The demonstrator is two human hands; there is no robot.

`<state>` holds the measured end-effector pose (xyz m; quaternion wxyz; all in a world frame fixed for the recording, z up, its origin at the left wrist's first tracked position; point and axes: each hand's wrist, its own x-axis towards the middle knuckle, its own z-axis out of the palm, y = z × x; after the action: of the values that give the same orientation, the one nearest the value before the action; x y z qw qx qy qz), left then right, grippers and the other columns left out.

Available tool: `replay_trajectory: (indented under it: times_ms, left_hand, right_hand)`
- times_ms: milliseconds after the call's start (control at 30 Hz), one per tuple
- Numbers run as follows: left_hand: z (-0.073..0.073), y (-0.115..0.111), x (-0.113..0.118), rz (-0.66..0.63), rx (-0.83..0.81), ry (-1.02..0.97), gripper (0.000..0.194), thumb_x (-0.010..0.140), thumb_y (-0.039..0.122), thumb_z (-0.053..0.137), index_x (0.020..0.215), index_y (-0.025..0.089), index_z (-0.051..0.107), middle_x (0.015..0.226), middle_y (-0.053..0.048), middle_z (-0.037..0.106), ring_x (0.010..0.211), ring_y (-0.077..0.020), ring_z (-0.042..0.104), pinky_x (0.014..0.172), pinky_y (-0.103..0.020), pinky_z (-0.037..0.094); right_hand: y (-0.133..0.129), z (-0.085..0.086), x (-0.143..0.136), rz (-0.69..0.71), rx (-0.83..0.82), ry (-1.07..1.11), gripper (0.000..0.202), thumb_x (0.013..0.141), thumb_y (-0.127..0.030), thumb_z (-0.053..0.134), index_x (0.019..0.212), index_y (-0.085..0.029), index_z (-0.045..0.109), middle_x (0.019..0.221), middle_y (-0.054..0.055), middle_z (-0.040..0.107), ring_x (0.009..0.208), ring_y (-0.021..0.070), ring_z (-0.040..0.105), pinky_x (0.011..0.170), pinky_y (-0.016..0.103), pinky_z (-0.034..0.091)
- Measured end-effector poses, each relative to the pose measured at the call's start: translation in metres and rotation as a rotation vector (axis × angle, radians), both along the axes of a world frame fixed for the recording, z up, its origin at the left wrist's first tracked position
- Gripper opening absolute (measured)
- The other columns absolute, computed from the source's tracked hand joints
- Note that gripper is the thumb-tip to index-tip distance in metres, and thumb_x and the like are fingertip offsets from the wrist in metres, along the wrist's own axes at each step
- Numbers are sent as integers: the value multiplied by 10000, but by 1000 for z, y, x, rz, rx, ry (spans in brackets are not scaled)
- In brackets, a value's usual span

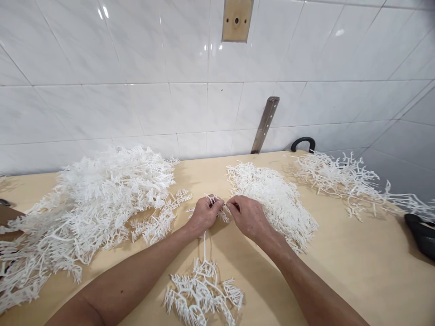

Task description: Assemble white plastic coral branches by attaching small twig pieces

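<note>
At the middle of the table, my left hand (pixel 205 213) is closed, its thumb and fingers pinching a small white branched plastic piece (pixel 223 214). Close by on its right, my right hand (pixel 246 214) is pinched at the edge of that same piece; what sits between its fingertips is too small to make out. A larger white branched sprig (pixel 205 290) lies below the hands, its stem pointing up toward my left wrist. Several loose white bits (pixel 159 219) are left of my left hand.
A big heap of white sprigs (pixel 112 194) covers the left side. Right of my hands is a pile of small white pieces (pixel 275 194); bare white stems (pixel 340 176) lie farther right. A metal strip (pixel 265 124) leans on the tiled wall. Black curved objects (pixel 421 235) edge the table (pixel 370 267).
</note>
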<state>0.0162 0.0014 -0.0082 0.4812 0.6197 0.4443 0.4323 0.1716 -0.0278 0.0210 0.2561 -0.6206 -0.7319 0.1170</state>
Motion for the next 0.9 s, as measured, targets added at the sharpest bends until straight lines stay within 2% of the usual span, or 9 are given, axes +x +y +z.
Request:
replay_trajectory:
  times_ms: [133, 300, 533, 733, 900]
  left_hand:
    - [0, 1, -1, -9, 9, 20, 331, 826, 451, 576, 653, 172, 538, 596, 23, 481, 585, -114, 435, 552, -228, 350]
    - [-2, 2, -2, -40, 24, 10, 338, 826, 466, 592, 674, 165, 571, 608, 17, 500, 580, -114, 436, 546, -228, 352]
    - [-4, 2, -1, 2, 73, 103, 300, 839, 381, 550, 618, 179, 528, 575, 38, 455, 581, -120, 430, 589, -249, 345]
    - [-2, 1, -1, 3, 152, 214, 272, 826, 293, 515, 578, 188, 488, 594, 27, 485, 594, -127, 447, 621, -257, 350]
    - [-3, 0, -1, -28, 115, 262, 248, 806, 295, 549, 584, 187, 523, 583, 16, 516, 579, -136, 467, 590, -258, 341]
  right_hand:
    - [-1, 1, -1, -19, -1, 19, 232, 912, -171, 477, 745, -188, 638, 704, 17, 654, 637, 157, 551, 622, 264, 350]
    - [0, -3, -3, -19, 69, 27, 215, 908, -169, 480, 771, -186, 643, 767, 31, 672, 698, 167, 576, 657, 274, 366]
    - [1, -6, -2, 13, 63, -8, 214, 929, -165, 482, 824, -184, 668, 823, 49, 690, 770, 176, 615, 699, 280, 386]
    - [-1, -9, -6, 38, 83, -89, 256, 959, -178, 450, 792, -175, 644, 801, 57, 671, 709, 165, 594, 635, 271, 367]
    - [10, -14, 0, -136, 143, -150, 215, 909, -119, 463, 768, -156, 620, 801, 85, 663, 666, 162, 565, 602, 274, 343]
